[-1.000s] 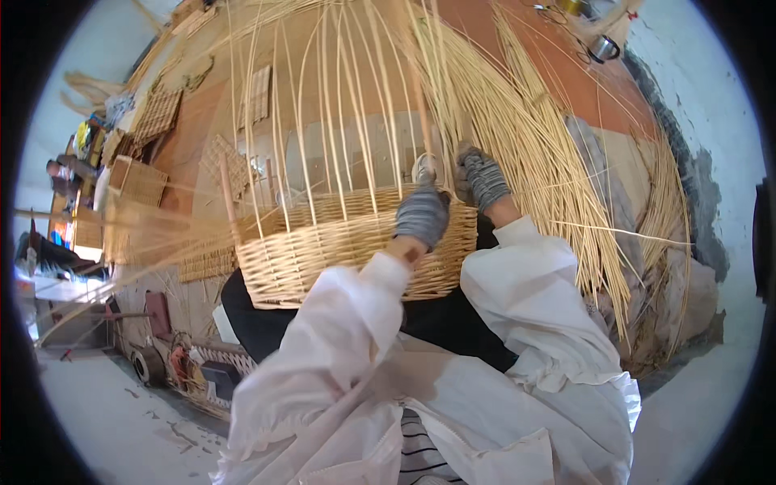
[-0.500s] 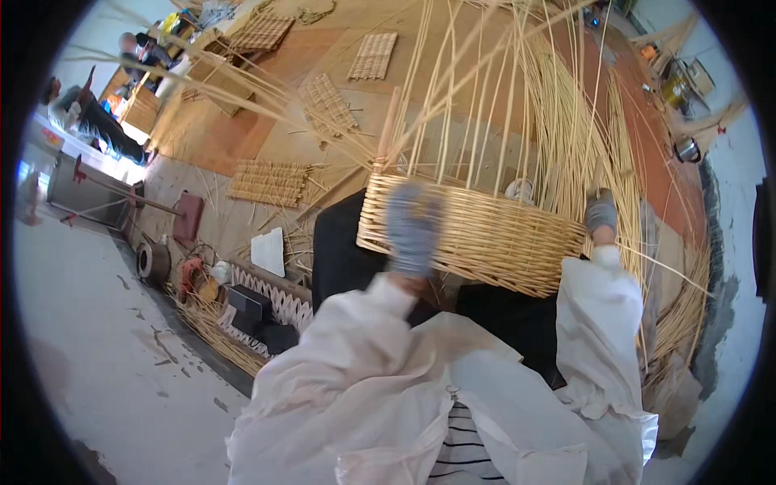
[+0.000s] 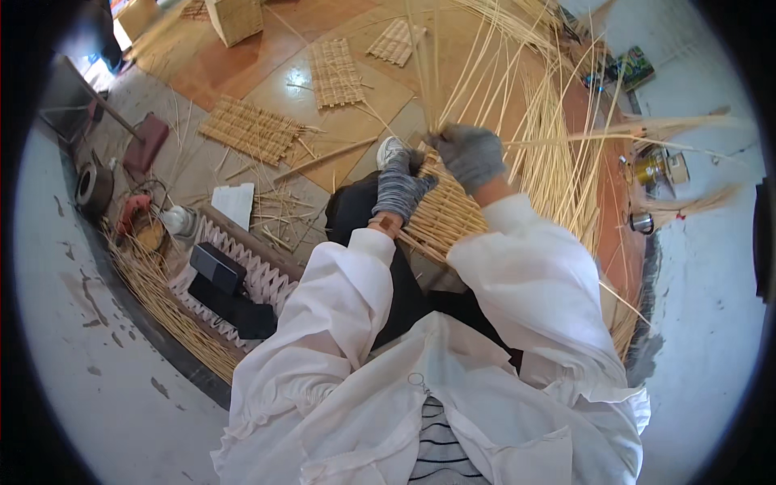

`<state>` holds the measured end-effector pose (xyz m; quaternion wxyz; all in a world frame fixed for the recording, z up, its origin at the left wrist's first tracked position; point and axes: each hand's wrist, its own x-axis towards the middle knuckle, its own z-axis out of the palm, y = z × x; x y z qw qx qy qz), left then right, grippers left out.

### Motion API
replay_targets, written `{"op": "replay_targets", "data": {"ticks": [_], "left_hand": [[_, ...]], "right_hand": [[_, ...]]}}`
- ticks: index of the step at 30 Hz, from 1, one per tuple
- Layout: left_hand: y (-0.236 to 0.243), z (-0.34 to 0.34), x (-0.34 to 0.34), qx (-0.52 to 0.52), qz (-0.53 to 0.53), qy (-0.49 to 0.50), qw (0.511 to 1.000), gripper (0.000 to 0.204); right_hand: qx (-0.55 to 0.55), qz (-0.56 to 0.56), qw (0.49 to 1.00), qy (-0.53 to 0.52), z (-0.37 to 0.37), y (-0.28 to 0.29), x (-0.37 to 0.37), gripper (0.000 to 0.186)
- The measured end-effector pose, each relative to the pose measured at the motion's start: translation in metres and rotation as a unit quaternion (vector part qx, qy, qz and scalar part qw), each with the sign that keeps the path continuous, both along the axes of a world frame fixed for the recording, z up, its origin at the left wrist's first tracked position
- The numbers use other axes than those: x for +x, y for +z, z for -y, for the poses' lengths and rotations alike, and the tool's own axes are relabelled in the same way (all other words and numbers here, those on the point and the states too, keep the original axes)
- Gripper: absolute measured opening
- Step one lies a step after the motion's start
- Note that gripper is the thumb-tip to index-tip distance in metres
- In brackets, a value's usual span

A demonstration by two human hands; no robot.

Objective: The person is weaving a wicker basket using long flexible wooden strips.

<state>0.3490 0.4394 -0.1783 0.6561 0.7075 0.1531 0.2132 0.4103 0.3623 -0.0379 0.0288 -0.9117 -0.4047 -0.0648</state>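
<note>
A half-woven wicker basket [image 3: 446, 214] rests tilted across my lap, its long unwoven rods fanning out past the far edge. My left hand [image 3: 404, 184], in a grey knitted glove, is closed on the basket's left edge. Just right of it my right hand [image 3: 473, 155], also gloved, is closed at the basket's far edge around thin wicker rods [image 3: 428, 73], which rise from the fist. The fingertips of both hands are partly hidden. Part of the weave disappears behind my right hand and sleeve.
Loose rods [image 3: 550, 178] lie in a large bundle on the right. Flat woven panels [image 3: 252, 129] are spread over the floor at the far left. A low seat [image 3: 267, 250] with white lacing holds a black box-shaped item [image 3: 218, 268]. A metal cup [image 3: 641, 223] stands near the right wall.
My right hand has moved from the basket's right end to its left part and closed on rods. My left hand has settled on the left edge. The basket has turned and the view has shifted.
</note>
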Motion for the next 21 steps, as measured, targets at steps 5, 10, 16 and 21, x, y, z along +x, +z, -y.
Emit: {"op": "replay_targets", "data": {"ticks": [5, 10, 16, 21], "left_hand": [[0.01, 0.006, -0.002, 0.006, 0.019, 0.037, 0.999, 0.04], [0.0, 0.007, 0.003, -0.061, -0.01, 0.023, 0.998, 0.035], [-0.016, -0.023, 0.042, 0.182, -0.188, -0.031, 0.965, 0.042], [0.019, 0.019, 0.055, 0.129, -0.231, -0.024, 0.964, 0.052]], "right_hand": [[0.465, -0.356, 0.78, -0.22, 0.084, -0.085, -0.005, 0.025], [0.642, -0.49, 0.497, -0.316, 0.109, -0.105, 0.008, 0.028], [0.551, -0.475, 0.646, -0.231, 0.107, -0.113, 0.021, 0.021], [0.327, -0.079, 0.942, 0.018, 0.112, -0.15, 0.156, 0.028]]}}
